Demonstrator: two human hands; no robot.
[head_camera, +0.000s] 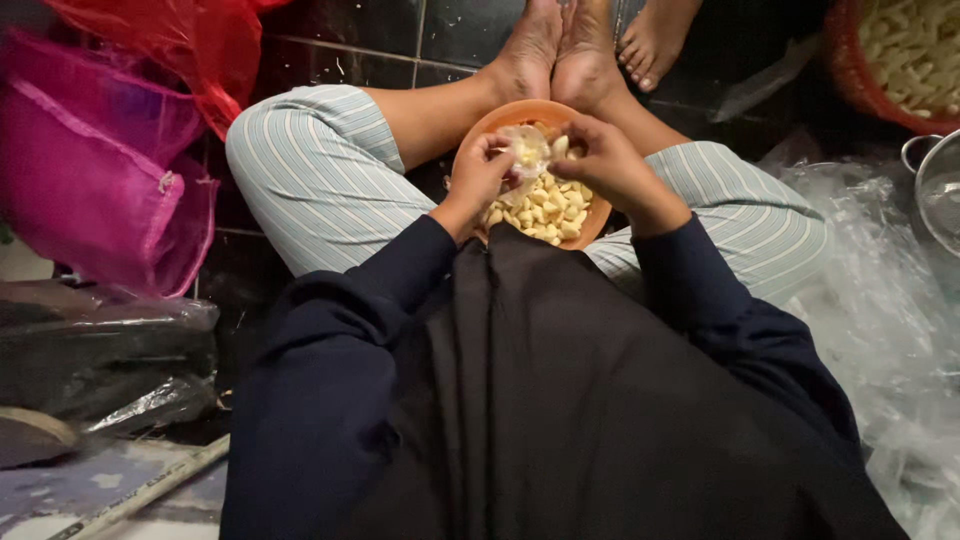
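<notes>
Dark sleeves (330, 400) | hands (480, 172) peeling pale garlic clove (528, 150) | papery skin

A pink mesh bag (90, 190) and a red one (190, 45) lie at the left — a red basket (905, 60), a steel pot (935, 190) and clear plastic sheeting (880, 330) at the right.

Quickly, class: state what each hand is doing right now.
Left hand: closed on a garlic clove with papery skin.
Right hand: pinching the same clove.

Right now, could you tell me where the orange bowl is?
In the head view, the orange bowl sits centre frame between the person's knees, under the left hand and right hand.
</notes>
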